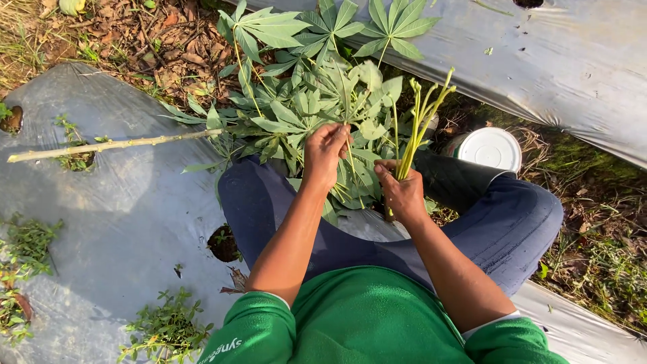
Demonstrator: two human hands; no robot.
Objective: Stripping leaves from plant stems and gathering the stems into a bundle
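Outdoors, grey plastic mulch sheeting [128, 222] covers a garden bed, with small weeds poking through round planting holes and dry brown leaves on the soil beyond it. Seen from above, a person in a green shirt and dark blue trousers squats over the sheeting.

A leafy cassava branch [296, 101] lies across the ground just beyond the person's knees. Its pale bare stem runs out to the left over the sheeting, and its fan-shaped green leaves spread out in front of both hands.

The left hand [325, 154] reaches into the branch's foliage, its fingers closed around a thin leaf stalk. The right hand [403, 192], just right of the branch's leaves, is clamped around a bundle of stripped green stalks [419, 121], which stand upright from the fist and rise beside the leaves.

Right of the branch, near the person's right knee, sits a round white container [490, 148] on the dirt and grass. A second strip of grey sheeting [573, 61] lies beyond the branch, toward the upper right.
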